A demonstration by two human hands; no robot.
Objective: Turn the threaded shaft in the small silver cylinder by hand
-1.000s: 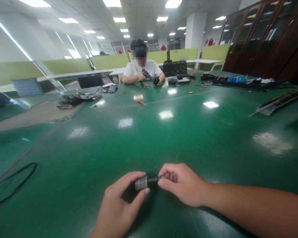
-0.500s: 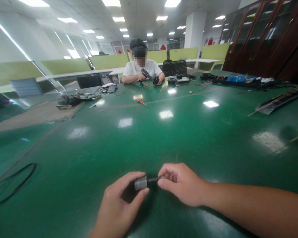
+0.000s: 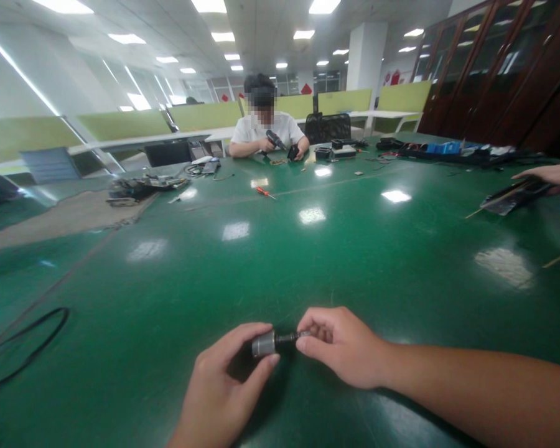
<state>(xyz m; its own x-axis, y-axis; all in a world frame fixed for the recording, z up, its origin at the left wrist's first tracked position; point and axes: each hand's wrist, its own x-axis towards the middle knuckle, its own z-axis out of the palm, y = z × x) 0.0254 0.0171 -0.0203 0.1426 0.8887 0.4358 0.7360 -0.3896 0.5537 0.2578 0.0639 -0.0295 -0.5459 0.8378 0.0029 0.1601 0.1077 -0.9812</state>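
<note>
Near the front of the green table, my left hand (image 3: 231,376) has its thumb and fingers closed on the sides of a small silver-grey metal cylinder (image 3: 264,343). A thin, dark, ridged shaft (image 3: 287,338) sticks out of the cylinder's right end. My right hand (image 3: 338,345) pinches the far tip of that shaft between thumb and fingertips. The part lies roughly level, and its exact kind cannot be made out. My right fingers partly hide the shaft's tip.
Across the green table (image 3: 280,261) a person (image 3: 267,127) holds a power drill (image 3: 276,140). An orange screwdriver (image 3: 265,193) lies mid-table. Another person's hand (image 3: 553,176) touches a dark long piece (image 3: 506,200) at right. A black cable (image 3: 37,342) loops at left.
Another person's hand has come in from the right edge onto the dark long piece. My own hands and the metal cylinder have hardly moved.
</note>
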